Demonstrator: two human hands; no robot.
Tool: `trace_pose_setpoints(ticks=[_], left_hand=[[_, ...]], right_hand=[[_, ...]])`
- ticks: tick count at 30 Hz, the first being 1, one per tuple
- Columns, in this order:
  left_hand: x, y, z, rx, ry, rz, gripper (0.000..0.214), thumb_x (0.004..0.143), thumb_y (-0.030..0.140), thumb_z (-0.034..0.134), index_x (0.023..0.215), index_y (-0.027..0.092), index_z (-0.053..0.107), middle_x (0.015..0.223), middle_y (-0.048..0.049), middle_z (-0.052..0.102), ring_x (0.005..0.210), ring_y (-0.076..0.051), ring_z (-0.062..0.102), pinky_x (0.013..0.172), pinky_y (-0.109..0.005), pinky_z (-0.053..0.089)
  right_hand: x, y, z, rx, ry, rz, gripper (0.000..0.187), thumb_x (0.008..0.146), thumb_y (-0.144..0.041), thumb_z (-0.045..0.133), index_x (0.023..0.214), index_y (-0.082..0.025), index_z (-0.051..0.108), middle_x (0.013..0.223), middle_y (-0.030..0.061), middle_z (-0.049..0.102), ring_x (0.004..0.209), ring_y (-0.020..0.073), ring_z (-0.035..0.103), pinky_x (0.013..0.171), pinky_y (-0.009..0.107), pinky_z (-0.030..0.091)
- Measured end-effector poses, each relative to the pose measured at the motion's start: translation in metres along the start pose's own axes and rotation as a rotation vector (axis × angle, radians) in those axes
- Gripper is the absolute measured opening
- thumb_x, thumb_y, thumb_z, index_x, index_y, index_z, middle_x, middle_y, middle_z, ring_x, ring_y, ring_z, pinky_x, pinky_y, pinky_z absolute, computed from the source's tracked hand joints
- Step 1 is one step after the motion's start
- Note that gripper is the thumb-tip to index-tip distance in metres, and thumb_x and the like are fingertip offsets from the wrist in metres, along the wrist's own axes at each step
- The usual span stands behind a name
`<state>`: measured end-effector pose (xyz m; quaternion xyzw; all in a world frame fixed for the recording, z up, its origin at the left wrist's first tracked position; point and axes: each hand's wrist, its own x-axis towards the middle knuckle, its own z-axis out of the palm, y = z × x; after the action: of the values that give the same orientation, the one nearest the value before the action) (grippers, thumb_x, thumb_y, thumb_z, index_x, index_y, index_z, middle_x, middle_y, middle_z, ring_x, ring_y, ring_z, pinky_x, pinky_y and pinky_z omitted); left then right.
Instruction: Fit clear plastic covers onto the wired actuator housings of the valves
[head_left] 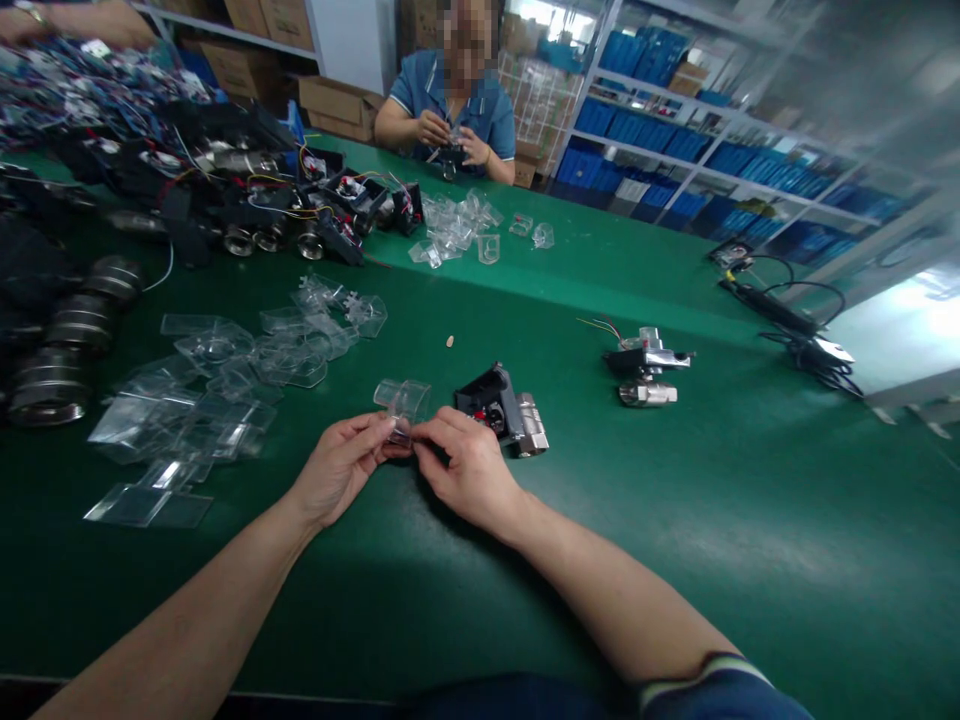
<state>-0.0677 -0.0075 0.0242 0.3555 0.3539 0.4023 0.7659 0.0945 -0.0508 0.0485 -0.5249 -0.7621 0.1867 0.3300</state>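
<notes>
Both of my hands meet over the green table near its front edge. My left hand (pixel 341 462) and my right hand (pixel 465 465) each pinch a clear plastic cover (pixel 403 402) between their fingertips. Just beyond my right hand lies a black valve unit with a metal fitting (pixel 501 408), resting on the table and not held. To my left a loose heap of clear plastic covers (pixel 225 390) is spread out.
A second valve with wires (pixel 646 368) lies to the right. Black valve units and metal fittings (pixel 247 200) pile up at far left. Another person sits across the green table (pixel 675 520), handling a part. More clear covers (pixel 454 225) lie there. Cables (pixel 795 330) lie right.
</notes>
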Motion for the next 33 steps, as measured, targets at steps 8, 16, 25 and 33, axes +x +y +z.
trace_pose_setpoints(ticks=[8,16,25,33], left_hand=[[0.001,-0.001,0.003,-0.055,0.047,-0.016,0.030,0.066,0.042,0.078,0.073,0.013,0.073,0.074,-0.0046,0.072,0.070,-0.015,0.064,0.066,-0.022,0.055],[0.000,-0.001,0.008,0.014,0.029,-0.003,0.032,0.068,0.041,0.076,0.077,0.011,0.070,0.072,-0.0049,0.069,0.068,-0.016,0.063,0.063,-0.025,0.056],[-0.001,-0.004,0.016,0.004,0.075,0.042,0.035,0.070,0.041,0.074,0.090,0.015,0.065,0.080,-0.0018,0.069,0.067,-0.011,0.062,0.061,-0.021,0.055],[0.000,-0.003,0.014,0.002,0.065,-0.003,0.033,0.072,0.041,0.071,0.090,0.014,0.067,0.080,-0.0038,0.071,0.069,-0.015,0.065,0.064,-0.025,0.056]], right_hand=[[0.001,-0.004,-0.002,-0.095,-0.072,0.045,0.016,0.084,-0.013,0.052,0.094,-0.017,0.064,0.083,0.0024,0.059,0.079,0.0135,0.056,0.071,0.024,0.045],[0.000,-0.003,0.000,-0.112,-0.084,0.027,0.014,0.088,-0.015,0.049,0.091,-0.018,0.063,0.084,0.0027,0.058,0.082,0.0141,0.056,0.072,0.024,0.044],[-0.001,-0.003,0.002,-0.221,-0.088,0.010,0.017,0.088,-0.017,0.049,0.098,-0.017,0.062,0.087,0.0042,0.058,0.085,0.0162,0.055,0.073,0.026,0.044],[-0.004,-0.004,0.003,-0.344,-0.077,0.010,0.015,0.090,-0.019,0.047,0.096,-0.017,0.061,0.088,0.0058,0.059,0.080,0.0169,0.054,0.067,0.027,0.043]])
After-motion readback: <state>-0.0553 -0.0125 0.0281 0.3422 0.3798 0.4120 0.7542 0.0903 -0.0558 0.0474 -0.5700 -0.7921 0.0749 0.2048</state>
